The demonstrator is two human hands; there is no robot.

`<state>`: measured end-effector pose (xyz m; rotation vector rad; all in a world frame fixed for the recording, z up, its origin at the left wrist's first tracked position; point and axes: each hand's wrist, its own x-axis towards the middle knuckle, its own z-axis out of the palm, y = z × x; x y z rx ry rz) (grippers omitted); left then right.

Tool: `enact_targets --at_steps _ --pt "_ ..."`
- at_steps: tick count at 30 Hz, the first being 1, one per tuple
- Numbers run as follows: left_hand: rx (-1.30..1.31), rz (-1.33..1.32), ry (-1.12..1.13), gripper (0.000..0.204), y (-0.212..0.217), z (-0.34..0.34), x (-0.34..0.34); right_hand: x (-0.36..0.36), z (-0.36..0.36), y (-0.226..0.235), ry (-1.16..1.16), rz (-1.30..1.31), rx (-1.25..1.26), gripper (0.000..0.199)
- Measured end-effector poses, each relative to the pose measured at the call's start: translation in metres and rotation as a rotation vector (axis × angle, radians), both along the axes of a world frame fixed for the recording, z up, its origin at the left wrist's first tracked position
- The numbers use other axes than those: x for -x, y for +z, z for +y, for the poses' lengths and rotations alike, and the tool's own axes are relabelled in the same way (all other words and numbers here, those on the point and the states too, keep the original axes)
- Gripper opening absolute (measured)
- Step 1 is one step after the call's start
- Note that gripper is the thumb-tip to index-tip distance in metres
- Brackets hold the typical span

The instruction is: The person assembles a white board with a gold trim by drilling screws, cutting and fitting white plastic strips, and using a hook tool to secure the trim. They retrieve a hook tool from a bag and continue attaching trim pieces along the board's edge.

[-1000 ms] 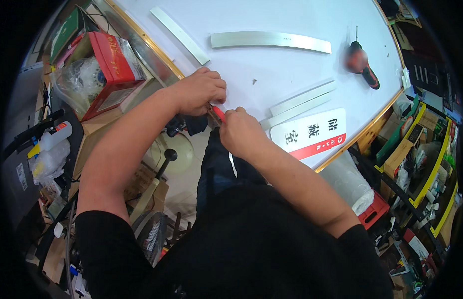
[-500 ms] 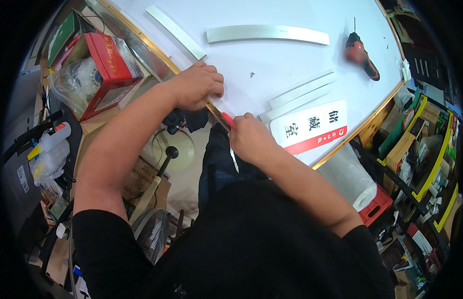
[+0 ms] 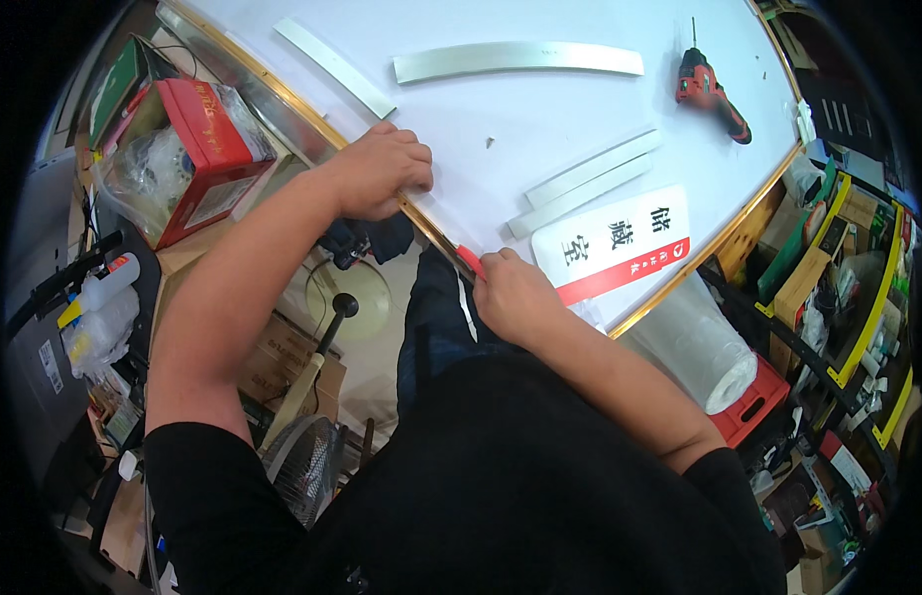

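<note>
My left hand (image 3: pixel 380 171) presses down on the near gold-trimmed edge of a large white board (image 3: pixel 540 109). My right hand (image 3: pixel 516 295) grips a red-handled cutter (image 3: pixel 470 263) held against that same edge, just right of the left hand. A thin pale strip (image 3: pixel 466 307) hangs down from the edge beside the cutter. A white sign with a red band (image 3: pixel 612 245) lies on the board just beyond my right hand.
On the board lie a long curved metal strip (image 3: pixel 518 60), a narrower strip (image 3: pixel 334 66), two flat bars (image 3: pixel 590 178) and a red power drill (image 3: pixel 711 92). A red box (image 3: pixel 205 149) sits left, a roll of clear film (image 3: pixel 707 344) right, a fan (image 3: pixel 307 461) below.
My right hand has slid the red cutter to the right along the board's edge, away from my left hand. The left hand has stayed pressed on the edge.
</note>
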<state>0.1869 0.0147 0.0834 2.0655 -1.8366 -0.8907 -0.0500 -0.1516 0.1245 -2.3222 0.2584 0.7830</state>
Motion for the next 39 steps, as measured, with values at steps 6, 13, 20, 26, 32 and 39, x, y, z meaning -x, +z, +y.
enact_targets --at_steps 6,13,20,26,32,39 --pt "0.155 -0.142 -0.050 0.029 -0.003 0.003 0.009 0.007 -0.001 0.000 -0.018 0.004 -0.002 0.024" --pt "0.193 -0.113 -0.115 0.036 -0.007 -0.012 0.063 0.009 -0.002 -0.003 0.028 -0.017 0.012 0.022" --pt "0.096 -0.010 -0.081 0.041 -0.010 -0.016 0.064 0.013 0.000 -0.004 0.014 -0.038 0.011 0.020" --pt "0.103 -0.024 -0.106 0.041 -0.008 -0.019 0.062 0.013 -0.002 -0.001 0.016 -0.013 0.007 0.020" --pt "0.101 -0.026 -0.114 0.040 -0.007 -0.019 0.060 0.028 -0.009 0.002 -0.002 -0.003 -0.014 0.020" --pt "0.104 -0.054 -0.113 0.034 -0.005 -0.019 0.061 0.043 -0.014 0.002 -0.019 -0.001 -0.021 0.020"
